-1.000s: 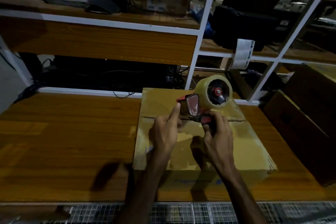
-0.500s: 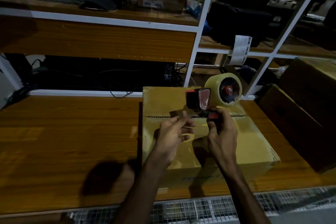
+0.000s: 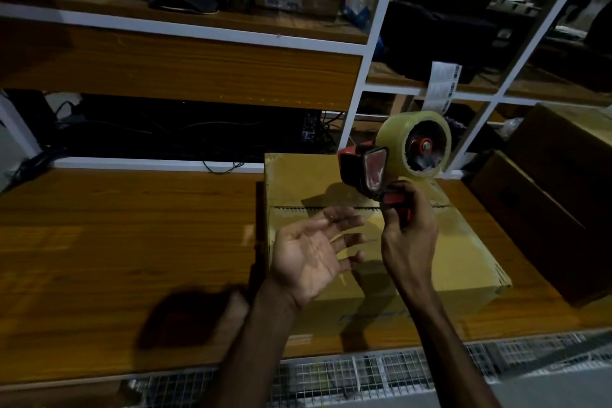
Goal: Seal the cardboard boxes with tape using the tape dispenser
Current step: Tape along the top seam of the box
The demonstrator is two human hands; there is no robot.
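Note:
A closed cardboard box (image 3: 463,252) lies flat on the wooden table (image 3: 116,242), its centre seam running left to right. My right hand (image 3: 409,235) grips the red handle of the tape dispenser (image 3: 367,169), holding it upright above the box. Its roll of clear tape (image 3: 402,139) faces the camera. My left hand (image 3: 311,255) hovers palm up with fingers spread, just left of the dispenser and over the box's left part, holding nothing.
Darker cardboard boxes (image 3: 556,209) stand at the table's right end. A white-framed shelf (image 3: 377,43) with bags, a cap and a box rises behind. Cables lie under the shelf. A wire mesh (image 3: 397,374) runs along the near table edge.
My left hand has let go of the dispenser's front and dropped back, turning palm up. My right hand has lifted the dispenser higher and to the right.

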